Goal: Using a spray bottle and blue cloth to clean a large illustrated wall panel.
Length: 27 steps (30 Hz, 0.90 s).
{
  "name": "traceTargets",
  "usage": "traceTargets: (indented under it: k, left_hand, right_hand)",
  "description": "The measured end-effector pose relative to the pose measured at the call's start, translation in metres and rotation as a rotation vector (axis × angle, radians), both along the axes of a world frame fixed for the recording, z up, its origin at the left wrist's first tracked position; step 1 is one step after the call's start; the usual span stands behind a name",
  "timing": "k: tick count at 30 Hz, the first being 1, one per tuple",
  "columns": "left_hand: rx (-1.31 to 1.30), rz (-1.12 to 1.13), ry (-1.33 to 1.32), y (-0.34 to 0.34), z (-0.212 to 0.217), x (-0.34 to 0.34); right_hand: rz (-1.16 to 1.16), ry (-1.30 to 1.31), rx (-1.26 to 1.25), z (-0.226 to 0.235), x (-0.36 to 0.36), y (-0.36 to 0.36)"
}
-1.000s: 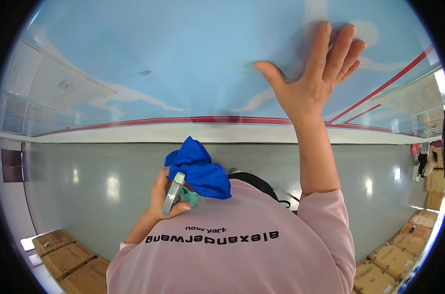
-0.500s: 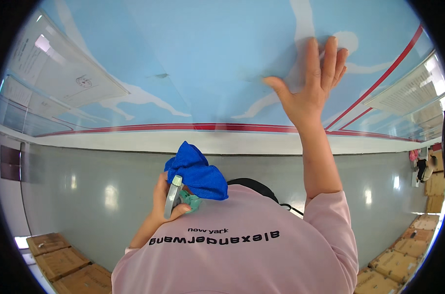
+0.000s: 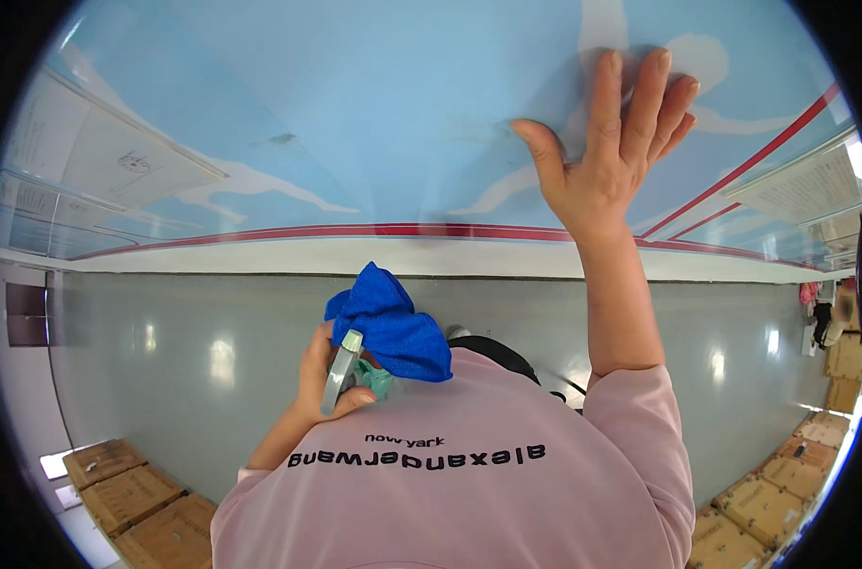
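Since half a second ago, the scene has shifted slightly toward 12 o'clock in view. The glossy light-blue wall panel with red stripes [image 3: 355,104] spans 12 o'clock; the smooth grey floor [image 3: 146,313] lies below it. Brown rectangular boxes [image 3: 132,498] stand at 8 and 4. At 2 o'clock the right hand [image 3: 602,171] spreads over the panel, grip wide and empty. Toward 7, the left hand's [image 3: 319,384] grip closes around a bunched royal-blue cloth [image 3: 393,327], a crumpled green item [image 3: 376,381] and a slim pale-tipped grey tool [image 3: 340,377].
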<state>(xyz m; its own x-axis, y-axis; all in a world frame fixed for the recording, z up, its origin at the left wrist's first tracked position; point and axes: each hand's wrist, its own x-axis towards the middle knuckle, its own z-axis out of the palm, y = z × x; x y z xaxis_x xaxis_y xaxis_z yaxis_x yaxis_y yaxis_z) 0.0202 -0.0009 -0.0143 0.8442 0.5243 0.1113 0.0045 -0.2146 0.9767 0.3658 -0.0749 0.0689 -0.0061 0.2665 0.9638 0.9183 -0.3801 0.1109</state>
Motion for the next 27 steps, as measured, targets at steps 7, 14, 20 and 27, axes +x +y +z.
traceTargets:
  k: [7, 14, 20, 27]
  left_hand:
    - [-0.049, 0.004, -0.047, -0.002, 0.001, 0.001]
    - [0.011, -0.012, -0.038, 0.000, 0.001, -0.003]
    - [-0.086, 0.036, 0.132, -0.004, 0.014, -0.002]
    - [-0.065, 0.040, 0.181, -0.001, 0.016, 0.000]
  right_hand:
    - [-0.014, 0.017, -0.066, -0.003, 0.000, -0.006]
    - [0.030, 0.134, -0.079, -0.003, -0.005, -0.008]
    - [0.030, 0.239, 0.030, -0.004, -0.021, 0.011]
    - [0.018, 0.104, -0.001, -0.003, -0.016, 0.009]
